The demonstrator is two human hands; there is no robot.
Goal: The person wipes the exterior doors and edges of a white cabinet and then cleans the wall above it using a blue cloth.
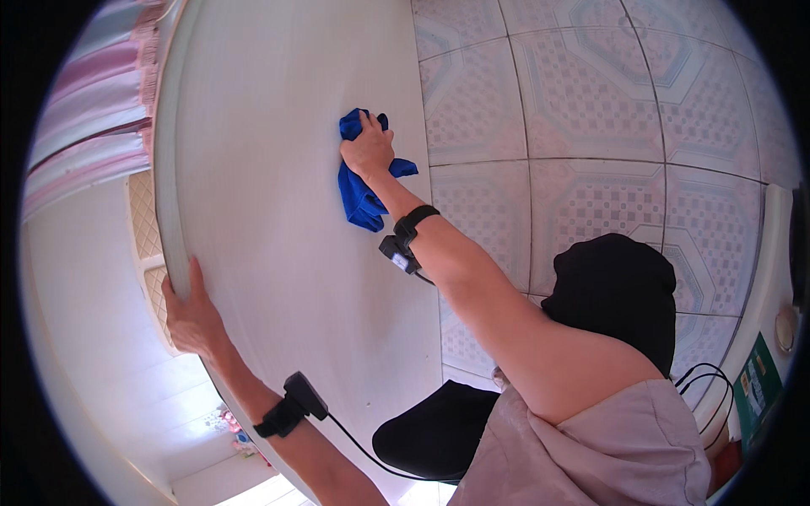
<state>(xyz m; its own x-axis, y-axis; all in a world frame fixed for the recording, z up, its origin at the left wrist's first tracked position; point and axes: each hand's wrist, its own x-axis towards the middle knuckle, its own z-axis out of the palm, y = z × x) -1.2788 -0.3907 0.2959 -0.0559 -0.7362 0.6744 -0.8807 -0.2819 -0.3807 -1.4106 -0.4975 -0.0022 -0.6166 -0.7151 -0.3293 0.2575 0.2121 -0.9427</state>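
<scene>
A crumpled blue cloth (362,197) lies against the broad face of a pale, wood-grained panel (285,190). My right hand (368,148) presses on it with fingers bent into the fabric, and loose folds spread out below the wrist and to the right. At the panel's curved left rim is my left hand (197,319), gripping the edge. One of its digits points along the rim, while other fingers are partly hidden behind the board.
Patterned floor tiles (588,120) border the panel on the right. Pink and white curtains (101,95) hang at upper left, above a quilted beige pad (145,215). Cables run from black wrist devices (402,250). My black-clad knees (614,297) are close by. A green printed item (759,392) sits at far right.
</scene>
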